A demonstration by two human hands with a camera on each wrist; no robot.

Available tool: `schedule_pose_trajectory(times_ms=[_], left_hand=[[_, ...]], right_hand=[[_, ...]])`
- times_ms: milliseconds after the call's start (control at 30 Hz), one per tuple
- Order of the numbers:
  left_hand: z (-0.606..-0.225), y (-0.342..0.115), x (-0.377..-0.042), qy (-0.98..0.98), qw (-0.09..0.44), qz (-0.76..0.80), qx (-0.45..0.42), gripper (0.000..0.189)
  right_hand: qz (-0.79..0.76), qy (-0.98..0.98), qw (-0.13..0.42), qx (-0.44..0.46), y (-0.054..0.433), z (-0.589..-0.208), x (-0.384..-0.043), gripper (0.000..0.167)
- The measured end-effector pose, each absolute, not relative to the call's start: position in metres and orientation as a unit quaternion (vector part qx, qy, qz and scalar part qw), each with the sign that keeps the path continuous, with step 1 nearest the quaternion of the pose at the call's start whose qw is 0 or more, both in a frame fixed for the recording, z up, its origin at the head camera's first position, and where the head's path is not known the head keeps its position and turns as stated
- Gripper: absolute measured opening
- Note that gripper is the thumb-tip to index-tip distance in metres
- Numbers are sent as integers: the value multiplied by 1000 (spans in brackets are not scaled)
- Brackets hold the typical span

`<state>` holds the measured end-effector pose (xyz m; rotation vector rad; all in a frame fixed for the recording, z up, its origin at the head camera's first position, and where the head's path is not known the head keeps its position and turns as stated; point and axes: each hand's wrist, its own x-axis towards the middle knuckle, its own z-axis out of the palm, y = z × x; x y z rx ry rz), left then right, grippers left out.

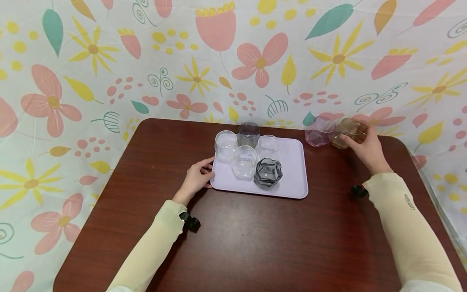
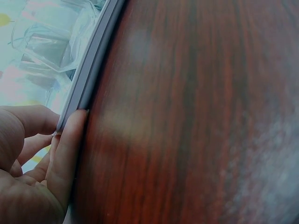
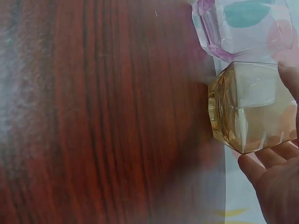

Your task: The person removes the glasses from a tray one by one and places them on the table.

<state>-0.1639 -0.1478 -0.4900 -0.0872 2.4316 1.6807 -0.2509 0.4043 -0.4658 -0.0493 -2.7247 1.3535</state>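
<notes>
And there's the right hand (image 1: 369, 151), at the right of the head frame, thumb on the near side and fingers round the far side, pinching the amber glass (image 1: 344, 132). From this angle it's hard to say whether that glass's base touches the table or sits just clear of it! Right beside it, to its left in the frame, stands the pink glass (image 1: 319, 132), untouched by any fingers.

Across to the middle of the frame, the left hand (image 1: 195, 178) has the left edge of the lilac tray (image 1: 293, 170) pinched between thumb and fingers; the left wrist view shows that rim squarely between them.

And what a crowd on the tray: a clear tumbler (image 1: 225, 146) at the upper left, a smoky grey tumbler (image 1: 248, 136) at the back, a second clear one (image 1: 268, 146) to its right, a third clear one (image 1: 244, 163) in front, and a wavy dark glass (image 1: 268, 175) at the lower middle. The tray's right side is bare.

Underneath, a red-brown table (image 1: 233, 243); along the top of the frame, a flowered cloth (image 1: 146, 52). Cream sleeves (image 1: 405, 227) reach in from both lower corners.
</notes>
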Motion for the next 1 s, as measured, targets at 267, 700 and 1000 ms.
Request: schedule_pose_trajectory(times_ms=[267,700,1000], left_hand=[[-490,-148,-163,816,100,568,-32,60],[-491,-148,-162,811,96,576,-27,61],[-491,-148,-162,813,89,575,-25,61]], right_hand=[[459,-887,40,-36,407,-464,-239,89],[437,-894,76,-63,406,-459,-208,84],[445,-889,104,-38,394,-450,-185,75]])
